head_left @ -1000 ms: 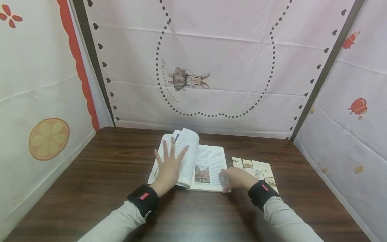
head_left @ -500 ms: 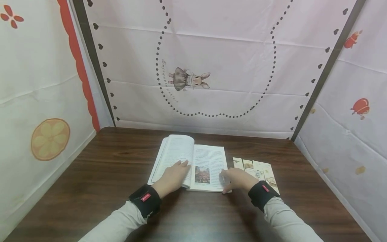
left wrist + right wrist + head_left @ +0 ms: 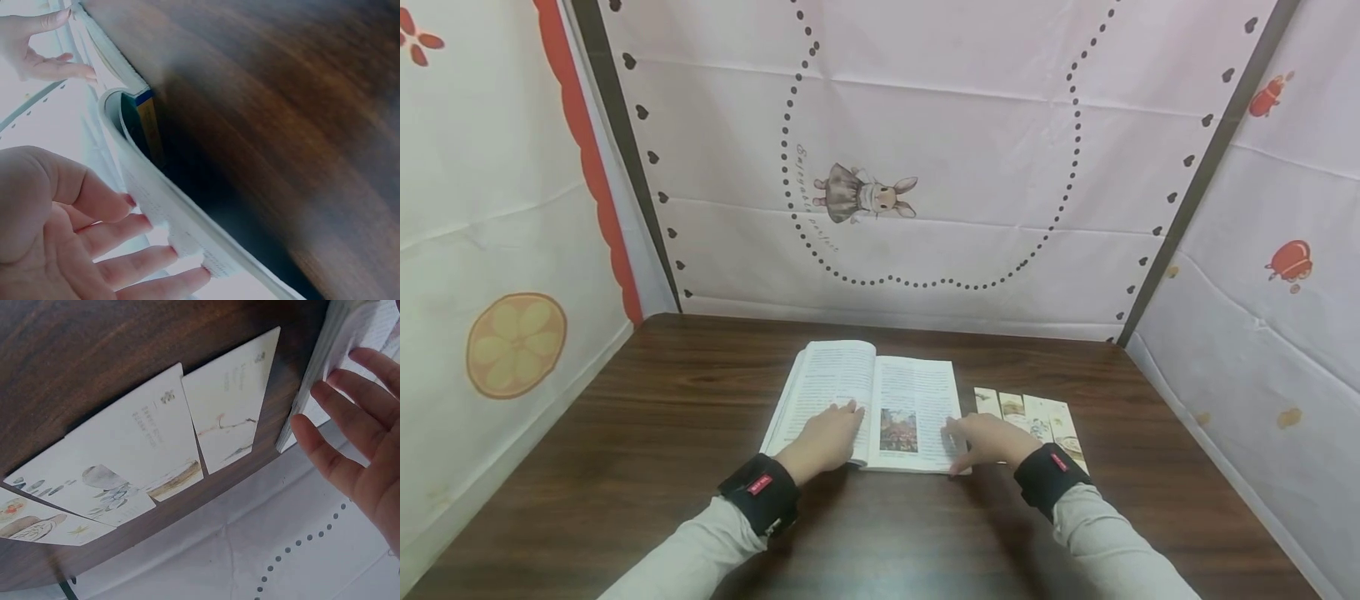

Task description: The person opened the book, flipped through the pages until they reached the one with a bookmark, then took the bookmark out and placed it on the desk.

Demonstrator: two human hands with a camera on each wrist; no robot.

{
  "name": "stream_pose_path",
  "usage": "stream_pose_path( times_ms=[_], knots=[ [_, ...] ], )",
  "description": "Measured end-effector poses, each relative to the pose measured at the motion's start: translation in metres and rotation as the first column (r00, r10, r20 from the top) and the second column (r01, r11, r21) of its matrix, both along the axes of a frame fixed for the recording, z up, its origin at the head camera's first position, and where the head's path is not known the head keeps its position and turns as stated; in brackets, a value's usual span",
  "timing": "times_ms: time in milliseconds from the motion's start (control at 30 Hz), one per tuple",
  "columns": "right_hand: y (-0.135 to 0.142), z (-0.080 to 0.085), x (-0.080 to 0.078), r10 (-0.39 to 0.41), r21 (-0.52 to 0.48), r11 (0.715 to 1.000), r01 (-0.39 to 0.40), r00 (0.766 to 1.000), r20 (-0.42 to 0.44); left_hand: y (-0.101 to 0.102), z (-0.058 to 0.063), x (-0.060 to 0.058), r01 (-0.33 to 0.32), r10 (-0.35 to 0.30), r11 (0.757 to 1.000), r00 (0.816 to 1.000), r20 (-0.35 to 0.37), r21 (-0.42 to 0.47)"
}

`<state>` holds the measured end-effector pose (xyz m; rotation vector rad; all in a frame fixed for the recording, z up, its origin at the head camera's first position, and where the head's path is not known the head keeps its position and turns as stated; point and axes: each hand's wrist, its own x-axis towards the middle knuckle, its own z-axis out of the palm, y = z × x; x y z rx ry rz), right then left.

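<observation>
Both arms reach fwd, L hand & R hand w/ fingers slightly apart, nearly straight.

Head view looks down, wrist views close — book shared.

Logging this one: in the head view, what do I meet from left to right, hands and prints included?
Orange-slice print → black left wristband → left hand → coloured page picture → right hand → black right wristband → red print.
</observation>
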<state>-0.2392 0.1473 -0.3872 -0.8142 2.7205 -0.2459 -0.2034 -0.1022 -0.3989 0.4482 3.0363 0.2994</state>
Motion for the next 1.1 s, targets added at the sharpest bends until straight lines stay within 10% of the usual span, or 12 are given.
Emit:
stream_pose_path(
  times_ms=[200,400,667,900,1100],
  knots=[
    [0.003,0.002,-0.002,0.099,0.002,0.995,-0.099,0.995,-0.024,0.002,-0.001,-0.002,-0.017,0.017,1.000,0.999,0.048,-0.005],
    [-0.003,0.005,-0.002,0.230,0.024,0.973,-0.231,0.941,-0.247,0.003,-0.001,-0.004,-0.026,0.024,0.999,0.998,0.060,0.020],
    [-0.013,0.009,-0.005,0.261,0.026,0.951,-0.308,0.755,-0.601,0.002,0.003,-0.005,0.017,-0.019,0.999,0.998,0.058,0.047],
    [-0.020,0.018,0.000,0.242,0.004,0.930,-0.368,0.605,-0.759,0.005,0.002,-0.007,0.015,-0.016,0.997,1.000,0.007,0.082],
    [-0.027,0.026,0.003,0.260,0.025,0.909,-0.415,0.521,-0.813,0.012,-0.001,-0.006,-0.004,0.008,0.996,0.999,-0.042,0.090]
  ],
)
